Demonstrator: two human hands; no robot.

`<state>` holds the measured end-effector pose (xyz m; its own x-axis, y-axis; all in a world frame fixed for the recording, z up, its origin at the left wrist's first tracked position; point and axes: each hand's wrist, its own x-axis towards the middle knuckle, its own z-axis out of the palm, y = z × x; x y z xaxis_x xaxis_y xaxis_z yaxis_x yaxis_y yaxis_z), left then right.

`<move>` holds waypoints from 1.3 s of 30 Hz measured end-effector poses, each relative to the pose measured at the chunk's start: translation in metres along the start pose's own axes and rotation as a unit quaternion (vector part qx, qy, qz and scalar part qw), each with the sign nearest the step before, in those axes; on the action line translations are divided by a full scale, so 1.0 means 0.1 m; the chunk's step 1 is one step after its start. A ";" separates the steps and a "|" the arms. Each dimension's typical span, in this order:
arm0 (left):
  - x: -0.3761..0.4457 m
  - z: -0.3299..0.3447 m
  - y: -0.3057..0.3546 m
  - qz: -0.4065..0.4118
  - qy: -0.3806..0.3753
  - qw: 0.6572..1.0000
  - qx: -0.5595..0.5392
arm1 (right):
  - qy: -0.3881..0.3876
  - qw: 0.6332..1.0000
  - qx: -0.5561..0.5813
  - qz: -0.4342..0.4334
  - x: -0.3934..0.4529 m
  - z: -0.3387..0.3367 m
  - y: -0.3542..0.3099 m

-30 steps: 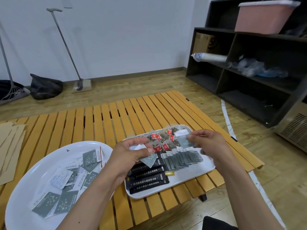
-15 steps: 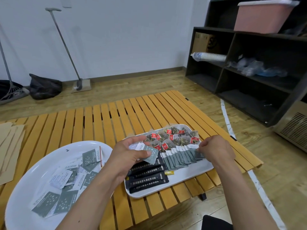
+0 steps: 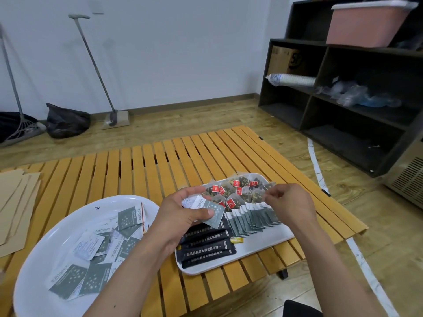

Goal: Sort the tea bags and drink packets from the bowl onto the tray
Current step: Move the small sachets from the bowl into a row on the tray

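Observation:
My left hand [image 3: 183,216] grips a small stack of grey-green drink packets [image 3: 211,210] between thumb and fingers, just left of the white tray [image 3: 263,252]. On the tray lie tea bags with red tags [image 3: 231,194] at the back, a standing row of grey packets [image 3: 251,219] in the middle and black stick packets [image 3: 206,247] at the front. My right hand [image 3: 288,202] hovers over the right end of that row with loosely curled fingers, and nothing shows between them. The white bowl [image 3: 34,259] at the left holds several more grey and white packets [image 3: 128,218].
Bowl and tray sit on a low slatted wooden table [image 3: 160,161]. Brown paper envelopes [image 3: 13,202] lie at its left edge. A dark shelf unit [image 3: 343,99] with a pink bin [image 3: 366,24] stands at the right. A mop [image 3: 96,65] and a black bag [image 3: 66,120] are by the far wall.
My right hand brought one grey packet down into the row on the tray, let it go and lifted away. My left hand kept its stack and stayed nearly still.

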<state>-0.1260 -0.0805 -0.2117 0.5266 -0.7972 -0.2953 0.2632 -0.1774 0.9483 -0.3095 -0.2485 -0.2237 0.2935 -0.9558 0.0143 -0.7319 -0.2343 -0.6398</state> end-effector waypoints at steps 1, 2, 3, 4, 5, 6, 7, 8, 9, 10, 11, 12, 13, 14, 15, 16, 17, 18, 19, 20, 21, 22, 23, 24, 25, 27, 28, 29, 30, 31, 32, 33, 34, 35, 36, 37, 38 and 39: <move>0.00 0.00 0.00 0.006 0.000 1.000 0.003 | -0.017 0.997 0.072 -0.024 -0.05 -0.01 -0.08; 0.00 0.01 0.00 0.014 -0.002 1.000 0.007 | -0.063 0.986 0.149 -0.034 -0.12 -0.01 -0.17; 0.00 0.01 0.00 0.020 -0.003 1.000 0.012 | -0.126 0.970 0.208 -0.029 -0.20 0.00 -0.27; 0.00 0.01 -0.01 0.024 -0.004 1.000 0.017 | -0.182 0.953 0.242 -0.024 -0.26 0.02 -0.35; 0.00 0.01 -0.01 0.027 -0.004 0.999 0.022 | -0.218 0.941 0.258 -0.025 -0.31 0.05 -0.41; 0.01 0.01 -0.02 0.030 -0.003 0.999 0.027 | -0.237 0.934 0.267 -0.030 -0.34 0.09 -0.44; 0.02 0.00 -0.03 0.030 -0.004 0.999 0.030 | -0.245 0.930 0.271 -0.033 -0.35 0.11 -0.46; 0.03 0.00 -0.04 0.030 -0.003 0.999 0.032 | -0.251 0.928 0.273 -0.031 -0.36 0.13 -0.47; 0.03 -0.01 -0.04 0.030 -0.002 0.999 0.035 | -0.257 0.927 0.273 -0.026 -0.37 0.13 -0.47; 0.04 -0.01 -0.04 0.029 0.001 0.999 0.036 | -0.262 0.925 0.275 -0.018 -0.36 0.12 -0.46; 0.03 0.00 -0.04 0.030 0.004 0.999 0.036 | -0.263 0.924 0.277 -0.008 -0.34 0.09 -0.44; 0.03 0.00 -0.04 0.032 0.009 0.999 0.037 | -0.257 0.925 0.282 0.008 -0.31 0.04 -0.41; 0.03 0.00 -0.04 0.033 0.017 0.998 0.043 | -0.241 0.927 0.284 0.028 -0.27 -0.01 -0.36; 0.03 -0.01 -0.03 0.033 0.024 0.998 0.049 | -0.217 0.933 0.283 0.052 -0.22 -0.07 -0.29; 0.03 -0.01 -0.03 0.032 0.032 0.998 0.051 | -0.184 0.940 0.278 0.075 -0.15 -0.12 -0.20; 0.03 -0.02 -0.02 0.036 0.036 0.998 0.048 | -0.145 0.948 0.266 0.098 -0.09 -0.18 -0.11; 0.03 -0.03 -0.02 0.039 0.040 0.997 0.047 | -0.105 0.957 0.244 0.116 -0.03 -0.22 -0.01; 0.04 -0.03 -0.02 0.040 0.043 0.997 0.049 | -0.069 0.965 0.215 0.132 0.03 -0.25 0.09; 0.04 -0.03 -0.02 0.039 0.044 0.997 0.052 | -0.046 0.970 0.189 0.145 0.08 -0.26 0.17; 0.04 -0.04 -0.02 0.038 0.042 0.997 0.052 | -0.036 0.973 0.169 0.154 0.13 -0.25 0.24; 0.04 -0.03 -0.02 0.037 0.039 0.997 0.052 | -0.038 0.974 0.153 0.165 0.17 -0.23 0.29; 0.04 -0.03 -0.03 0.035 0.038 0.997 0.054 | -0.043 0.974 0.136 0.175 0.20 -0.20 0.33; 0.05 -0.04 -0.04 0.033 0.039 0.997 0.057 | -0.047 0.975 0.118 0.183 0.24 -0.15 0.36; 0.05 -0.04 -0.04 0.031 0.040 0.997 0.057 | -0.047 0.977 0.096 0.185 0.27 -0.11 0.38; 0.05 -0.04 -0.04 0.031 0.040 0.997 0.054 | -0.045 0.979 0.071 0.183 0.28 -0.08 0.39; 0.04 -0.04 -0.04 0.032 0.039 0.997 0.050 | -0.039 0.983 0.024 0.178 0.30 -0.05 0.39; 0.04 -0.05 -0.03 0.035 0.041 0.997 0.047 | -0.036 0.983 0.003 0.179 0.30 -0.05 0.39; 0.04 -0.05 -0.03 0.037 0.043 0.997 0.042 | -0.031 0.983 -0.016 0.182 0.30 -0.05 0.39; 0.04 -0.05 -0.03 0.037 0.045 0.998 0.036 | -0.026 0.982 -0.032 0.187 0.29 -0.05 0.39; 0.04 -0.06 -0.03 0.035 0.046 0.998 0.033 | -0.020 0.980 -0.044 0.191 0.28 -0.06 0.37; 0.05 -0.06 -0.03 0.034 0.046 0.998 0.031 | -0.013 0.980 -0.054 0.189 0.27 -0.07 0.35; 0.05 -0.06 -0.04 0.035 0.045 0.998 0.032 | -0.006 0.982 -0.060 0.181 0.26 -0.07 0.34; 0.05 -0.06 -0.04 0.037 0.044 0.998 0.034 | -0.001 0.984 -0.059 0.168 0.25 -0.07 0.33; 0.05 -0.06 -0.04 0.038 0.043 0.998 0.037 | -0.001 0.987 -0.053 0.152 0.24 -0.06 0.31; 0.05 -0.05 -0.04 0.039 0.042 0.998 0.039 | -0.009 0.989 -0.046 0.137 0.23 -0.05 0.30; 0.05 -0.05 -0.04 0.039 0.042 0.998 0.040 | -0.022 0.991 -0.041 0.127 0.22 -0.04 0.28; 0.05 -0.05 -0.04 0.040 0.042 0.997 0.041 | -0.039 0.991 -0.044 0.123 0.21 -0.01 0.27; 0.05 -0.04 -0.04 0.041 0.042 0.997 0.043 | -0.056 0.989 -0.054 0.123 0.20 0.01 0.25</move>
<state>-0.1211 -0.0809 -0.2176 0.6099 -0.7609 -0.2215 0.1474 -0.1657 0.9751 -0.3213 -0.2732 -0.2405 0.1601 -0.9619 -0.2218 -0.8499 -0.0200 -0.5266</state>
